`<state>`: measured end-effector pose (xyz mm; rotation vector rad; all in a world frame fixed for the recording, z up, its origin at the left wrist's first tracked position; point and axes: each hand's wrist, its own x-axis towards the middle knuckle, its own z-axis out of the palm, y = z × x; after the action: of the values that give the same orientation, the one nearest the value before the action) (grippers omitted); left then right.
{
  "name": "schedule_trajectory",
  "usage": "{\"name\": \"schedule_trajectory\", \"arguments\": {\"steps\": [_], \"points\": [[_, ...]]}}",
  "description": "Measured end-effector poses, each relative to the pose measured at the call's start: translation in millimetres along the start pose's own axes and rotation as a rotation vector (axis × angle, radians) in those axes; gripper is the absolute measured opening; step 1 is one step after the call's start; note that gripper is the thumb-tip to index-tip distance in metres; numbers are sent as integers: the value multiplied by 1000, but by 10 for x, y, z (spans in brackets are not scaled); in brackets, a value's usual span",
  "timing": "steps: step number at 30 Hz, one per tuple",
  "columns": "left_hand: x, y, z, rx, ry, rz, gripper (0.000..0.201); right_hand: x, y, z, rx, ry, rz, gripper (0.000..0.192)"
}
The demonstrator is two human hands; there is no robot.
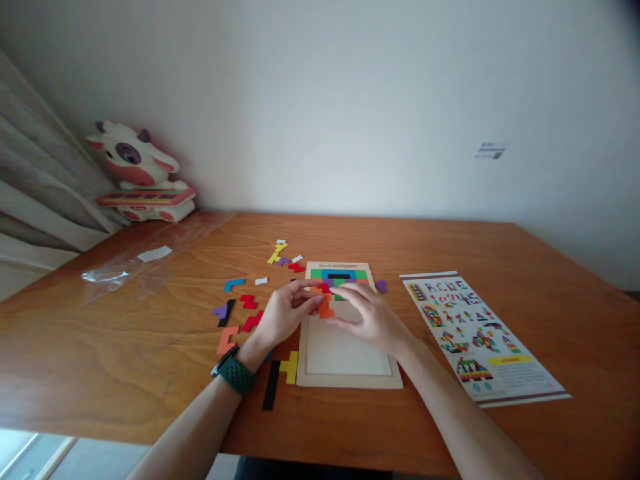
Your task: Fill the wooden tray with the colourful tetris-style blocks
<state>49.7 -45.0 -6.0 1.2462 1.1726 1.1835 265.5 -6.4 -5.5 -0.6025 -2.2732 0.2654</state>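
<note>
A pale wooden puzzle tray (345, 380) lies on the table in front of me, with green, blue and black pieces filling its far rows. My left hand (285, 315), with a green watch at the wrist, pinches an orange piece (326, 309) over the tray's left part. My right hand (369, 317) rests fingers-down on the tray beside that piece, touching it and the small red piece (325, 288) just above it. Whether the orange piece lies flat in the tray is hidden by my fingers.
Loose coloured pieces lie left of the tray: blue (233, 284), red (249, 302), orange (226, 339), yellow (290, 367), black (271, 385). A printed pattern sheet (480, 337) lies right. A clear plastic bag (145, 261) and a cow toy (140, 175) sit far left.
</note>
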Motion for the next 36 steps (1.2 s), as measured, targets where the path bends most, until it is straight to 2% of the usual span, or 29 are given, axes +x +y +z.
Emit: {"name": "schedule_trajectory", "arguments": {"steps": [4, 8, 13, 17, 24, 27, 32, 36], "points": [[-18, 14, 32, -57, -19, -32, 53, -2, -59, 63, 44, -20, -4, 47], [-28, 16, 46, -7, -55, -25, 47, -11, -49, 34, 27, -51, 62, 40], [-25, 46, -4, 249, 21, 107, 38, -27, 82, -134, -18, -44, 259, 35], [-6, 54, -60, 360, 52, 134, 39, -74, 222, -249, 2, -101, 403, 33], [13, 4, -72, 375, 48, 107, 40, -156, 322, -243, 31, -195, 340, 29], [20, -6, -75, 363, 50, 104, 40, -167, 322, -224, -5, -206, 328, 34], [2, 19, -55, 432, 71, 115, 37, -153, 282, -86, -133, -109, 388, 36], [-32, 63, -19, 586, 51, 194, 27, -157, 271, 4, -187, -77, 399, 31]]}}
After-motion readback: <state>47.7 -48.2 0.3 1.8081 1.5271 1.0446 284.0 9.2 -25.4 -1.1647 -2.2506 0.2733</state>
